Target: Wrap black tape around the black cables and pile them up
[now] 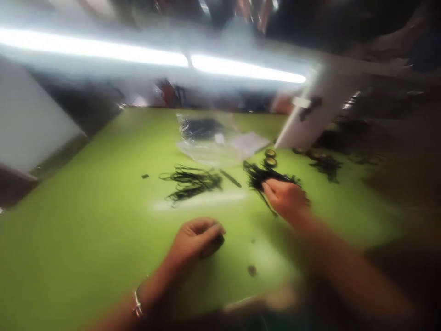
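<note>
My right hand [287,198] is at the right-hand pile of black cords [257,177], its fingers pinched together on the cords. Some strands stick out beyond the fingertips, and one trails toward me. Lower and to the left, above the green table [103,220], is my left hand [201,235] with its fingers curled in. A dark rounded patch shows beneath those fingers; whether it is a held thing or shadow is unclear. Another bundle of looped black cords [195,181] lies farther off, beyond my left hand. Between the two piles rests a slim dark tool [230,178].
Behind the cords lies a clear plastic bag [206,133] with dark contents, beside a white paper [250,142]. Two small tape rolls [270,158] sit near a white upright panel [303,115]. More black pieces [327,166] lie at right. A lit tube lamp [241,66] crosses above.
</note>
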`<action>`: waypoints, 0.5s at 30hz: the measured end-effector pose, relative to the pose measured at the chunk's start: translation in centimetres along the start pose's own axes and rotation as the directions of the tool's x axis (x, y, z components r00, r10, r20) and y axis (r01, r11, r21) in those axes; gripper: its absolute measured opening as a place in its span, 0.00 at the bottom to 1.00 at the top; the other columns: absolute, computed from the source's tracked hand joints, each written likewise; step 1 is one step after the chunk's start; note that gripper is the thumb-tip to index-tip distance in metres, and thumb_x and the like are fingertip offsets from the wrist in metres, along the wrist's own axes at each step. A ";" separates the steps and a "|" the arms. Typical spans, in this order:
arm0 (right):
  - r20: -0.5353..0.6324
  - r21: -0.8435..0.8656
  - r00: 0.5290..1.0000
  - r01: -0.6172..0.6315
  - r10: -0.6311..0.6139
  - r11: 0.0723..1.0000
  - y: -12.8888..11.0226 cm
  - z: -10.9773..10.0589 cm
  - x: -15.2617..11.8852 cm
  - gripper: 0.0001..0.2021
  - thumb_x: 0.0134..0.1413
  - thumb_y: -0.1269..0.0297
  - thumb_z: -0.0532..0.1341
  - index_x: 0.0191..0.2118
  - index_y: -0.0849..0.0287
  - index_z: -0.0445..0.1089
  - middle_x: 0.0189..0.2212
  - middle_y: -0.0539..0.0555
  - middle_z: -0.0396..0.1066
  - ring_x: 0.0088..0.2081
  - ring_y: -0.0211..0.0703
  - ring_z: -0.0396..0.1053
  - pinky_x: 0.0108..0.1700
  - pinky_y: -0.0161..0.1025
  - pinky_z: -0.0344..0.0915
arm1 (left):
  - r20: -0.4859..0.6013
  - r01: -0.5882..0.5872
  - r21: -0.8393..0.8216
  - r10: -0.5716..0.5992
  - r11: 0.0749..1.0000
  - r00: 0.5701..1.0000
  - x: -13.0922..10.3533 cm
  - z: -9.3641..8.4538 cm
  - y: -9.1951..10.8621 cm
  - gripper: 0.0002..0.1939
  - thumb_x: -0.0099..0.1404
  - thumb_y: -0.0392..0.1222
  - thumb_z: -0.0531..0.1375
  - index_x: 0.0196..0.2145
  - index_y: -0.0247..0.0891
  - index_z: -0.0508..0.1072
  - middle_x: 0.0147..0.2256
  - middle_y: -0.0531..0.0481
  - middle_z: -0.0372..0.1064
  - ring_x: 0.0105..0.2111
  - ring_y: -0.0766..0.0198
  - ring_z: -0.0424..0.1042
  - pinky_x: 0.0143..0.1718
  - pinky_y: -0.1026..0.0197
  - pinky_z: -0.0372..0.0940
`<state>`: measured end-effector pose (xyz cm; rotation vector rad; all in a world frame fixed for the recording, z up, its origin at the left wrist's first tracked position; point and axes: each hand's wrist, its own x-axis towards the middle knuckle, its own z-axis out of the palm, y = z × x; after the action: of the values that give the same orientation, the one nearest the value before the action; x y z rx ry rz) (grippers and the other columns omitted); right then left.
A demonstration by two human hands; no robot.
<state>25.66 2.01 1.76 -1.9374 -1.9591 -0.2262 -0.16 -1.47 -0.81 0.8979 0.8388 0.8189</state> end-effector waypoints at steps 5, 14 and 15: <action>-0.093 -0.093 0.985 0.135 -0.144 0.987 1.9 1.3 0.5 0.12 0.61 0.62 0.54 0.41 0.60 0.73 0.37 0.59 0.73 0.39 0.49 0.66 0.41 0.41 0.59 | -0.088 -0.112 0.125 0.123 0.986 0.988 0.0 0.0 0.2 0.13 0.56 0.45 0.67 0.25 0.31 0.74 0.18 0.55 0.59 0.18 0.74 0.52 0.20 0.67 0.46; 0.152 0.676 0.948 0.107 -0.280 0.729 -6.9 -1.5 -2.9 0.06 0.57 0.61 0.60 0.33 0.54 0.73 0.28 0.51 0.72 0.29 0.40 0.67 0.34 0.37 0.63 | 0.003 -0.388 0.541 0.460 0.746 0.888 0.3 -0.4 -0.1 0.06 0.58 0.40 0.64 0.26 0.36 0.76 0.28 0.47 0.73 0.29 0.62 0.68 0.33 0.62 0.62; 0.179 0.689 0.934 0.105 -0.309 0.717 -8.0 -1.5 -3.3 0.04 0.55 0.62 0.62 0.33 0.54 0.72 0.28 0.50 0.72 0.29 0.40 0.67 0.34 0.37 0.62 | 0.053 -0.430 0.591 0.500 0.682 0.865 0.3 -0.5 -0.3 0.05 0.60 0.39 0.63 0.27 0.37 0.77 0.29 0.46 0.73 0.30 0.61 0.68 0.35 0.61 0.62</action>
<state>17.89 -1.95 3.09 -1.3094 -2.0357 0.6674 -0.39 -1.17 -1.34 1.6874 1.0013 1.0831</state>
